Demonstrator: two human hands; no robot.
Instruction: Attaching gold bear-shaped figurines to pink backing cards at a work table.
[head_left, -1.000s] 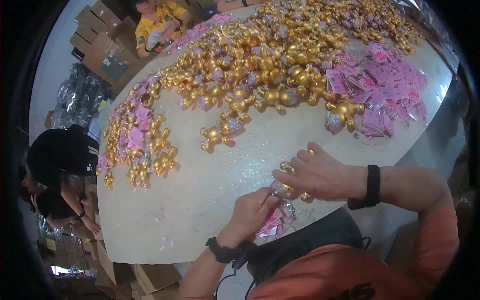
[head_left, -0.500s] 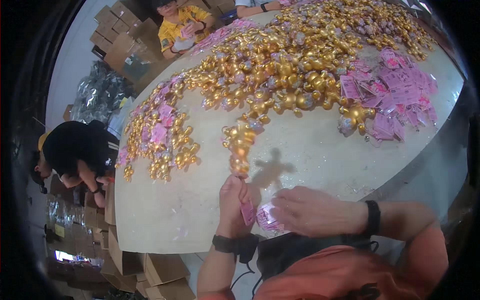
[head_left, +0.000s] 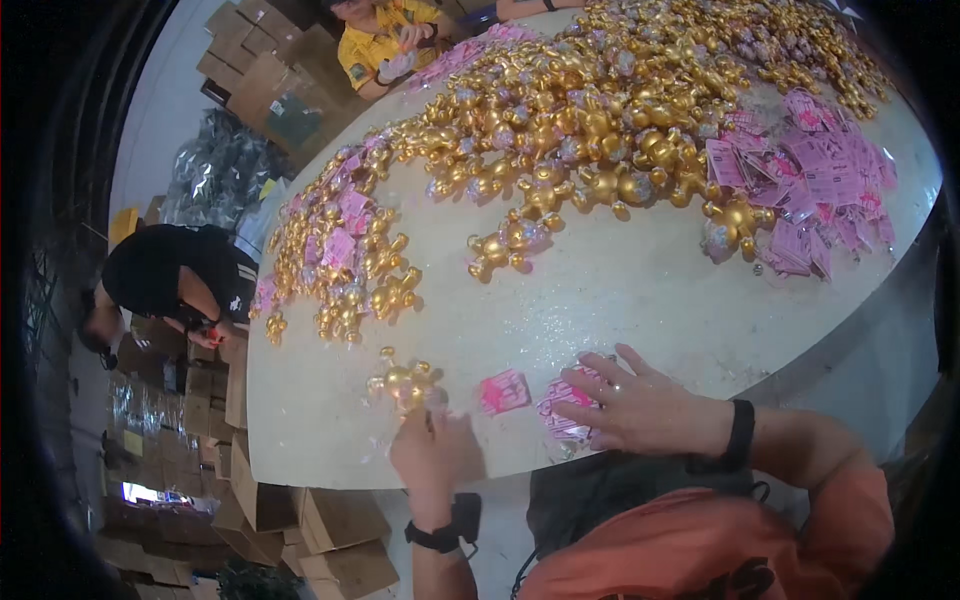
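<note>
- Our left grip (head_left: pixel 435 450) is closed at the near end of a gold figurine (head_left: pixel 405 383); motion blur hides the fingertips, so we cannot tell how firm the hold is.
- Our right grip (head_left: pixel 655 408) is opened flat, fingers spread over a stack of pink-and-white cards (head_left: pixel 566 410), with nothing pinched.
- Landmark: one pink card (head_left: pixel 504 392), lying on the tabletop (head_left: pixel 330 425) between our hands.
- Locate the gold figurine to the left of the pink card, the stack just to its right, and the large heap of gold figurines (head_left: pixel 540 120) well beyond it.
- Change: in the previous frame a pink card showed at our left grip; now one lies flat and untouched. We judge that the left grip now handles the figurine alone.
- Difference: the held figurine pointed away from us, beyond the hands; it is now off to the landmark's left.
- Difference: our right fingers, bunched earlier, are now fanned, exposing more of the stack.
</note>
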